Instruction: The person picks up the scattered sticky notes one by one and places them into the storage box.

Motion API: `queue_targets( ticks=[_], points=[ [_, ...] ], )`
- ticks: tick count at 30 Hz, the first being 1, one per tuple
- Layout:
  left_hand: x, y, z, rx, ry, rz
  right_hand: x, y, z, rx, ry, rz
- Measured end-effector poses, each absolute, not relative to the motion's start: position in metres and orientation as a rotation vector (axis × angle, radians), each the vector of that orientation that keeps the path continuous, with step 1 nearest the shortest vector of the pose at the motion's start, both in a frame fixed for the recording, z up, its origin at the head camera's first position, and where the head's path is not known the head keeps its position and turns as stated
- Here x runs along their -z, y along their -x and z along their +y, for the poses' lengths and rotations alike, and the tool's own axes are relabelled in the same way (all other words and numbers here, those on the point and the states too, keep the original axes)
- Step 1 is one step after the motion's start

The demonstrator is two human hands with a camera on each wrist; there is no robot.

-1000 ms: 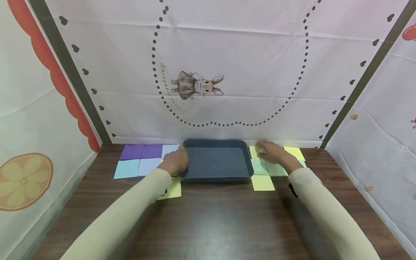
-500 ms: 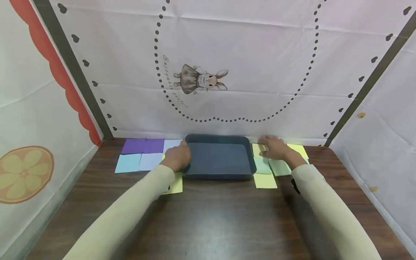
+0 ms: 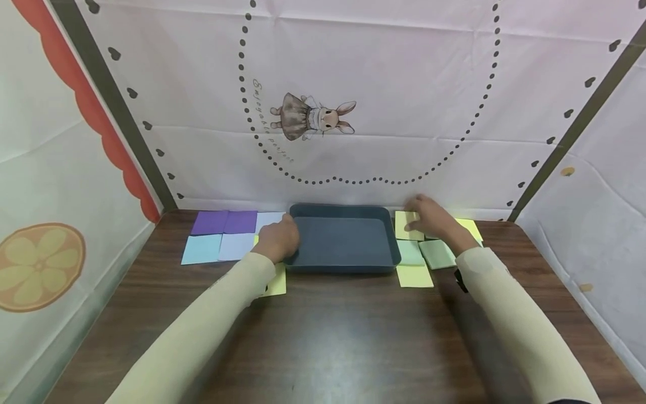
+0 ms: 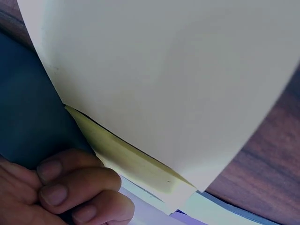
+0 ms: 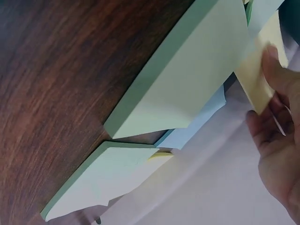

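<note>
A dark blue-grey tray (image 3: 345, 241) lies against the back wall, between groups of coloured sticky notes. At its left rim is my left hand (image 3: 278, 238), curled fingers (image 4: 77, 187) close to the tray wall; its thumb is hidden. My right hand (image 3: 434, 216) is at a pale yellow sticky note (image 3: 405, 230) beside the tray's right rim. In the right wrist view the thumb lies on that note's face, other fingers behind its edge. Green sticky notes (image 3: 410, 252) and another yellow sticky note (image 3: 415, 276) lie nearer.
Purple sticky notes (image 3: 224, 222) and light blue sticky notes (image 3: 202, 249) lie left of the tray, with a yellow sticky note (image 3: 275, 282) below my left wrist. Another yellow sticky note (image 3: 470, 229) lies far right. Printed cloth walls (image 3: 393, 101) enclose the brown wooden table (image 3: 333, 336).
The head view has tilted downward less, shifting the scene upward. My right hand has drawn slightly rightward, uncovering more of the pale yellow sticky note. My left hand stays at the tray's left rim.
</note>
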State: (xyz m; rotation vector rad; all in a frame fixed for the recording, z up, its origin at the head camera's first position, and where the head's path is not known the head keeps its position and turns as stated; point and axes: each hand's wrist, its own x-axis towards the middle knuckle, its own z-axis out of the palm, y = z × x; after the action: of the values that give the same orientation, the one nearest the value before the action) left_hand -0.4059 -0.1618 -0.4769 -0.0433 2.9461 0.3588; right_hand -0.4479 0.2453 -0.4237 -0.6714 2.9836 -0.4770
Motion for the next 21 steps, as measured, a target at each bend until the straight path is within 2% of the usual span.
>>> queue_targets(
  ticks=[6,10,14,21],
  points=[
    [0.503,0.428,-0.171,-0.325,0.026,2.939,0.419,0.445,0.244,0.511,0.760,3.059],
    [0.509,0.433,-0.172,-0.317,-0.001,2.962,0.409,0.442,0.243,0.569,0.765,3.062],
    [0.502,0.426,-0.170,-0.346,0.007,2.964,0.398,0.439,0.244,0.591,0.773,3.062],
    [0.463,0.392,-0.157,-0.396,0.047,2.961,0.377,0.435,0.239,0.643,0.739,3.146]
  ],
)
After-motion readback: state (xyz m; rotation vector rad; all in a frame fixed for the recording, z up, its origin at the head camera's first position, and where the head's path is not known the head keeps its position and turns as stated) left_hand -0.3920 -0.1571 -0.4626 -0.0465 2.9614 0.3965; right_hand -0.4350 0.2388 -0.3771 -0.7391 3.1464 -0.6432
